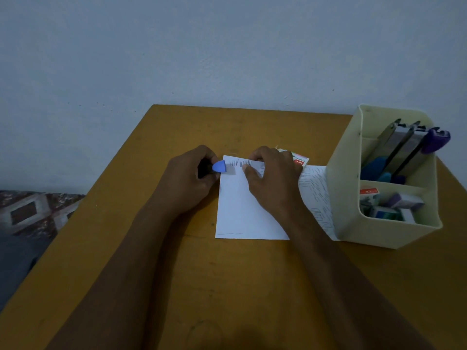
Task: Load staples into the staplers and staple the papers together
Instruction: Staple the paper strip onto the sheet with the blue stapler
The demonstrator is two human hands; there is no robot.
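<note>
Fingers (206, 155) of our left hand (189, 180) were curled round the blue stapler (218, 166), its nose at the top left corner of the papers (240, 213). Our right hand (273, 180) pinched the papers' top edge, thumb on the sheet. Papers lay on the surface (151, 248), overlapping another marked sheet (316, 190). Staple box (300, 159) sat just behind the right hand. Cream organiser (353, 210) at right held more staplers (404, 145) and small boxes (404, 202).

Dim blue-grey wall (227, 46) behind an ochre wooden table (151, 248).
</note>
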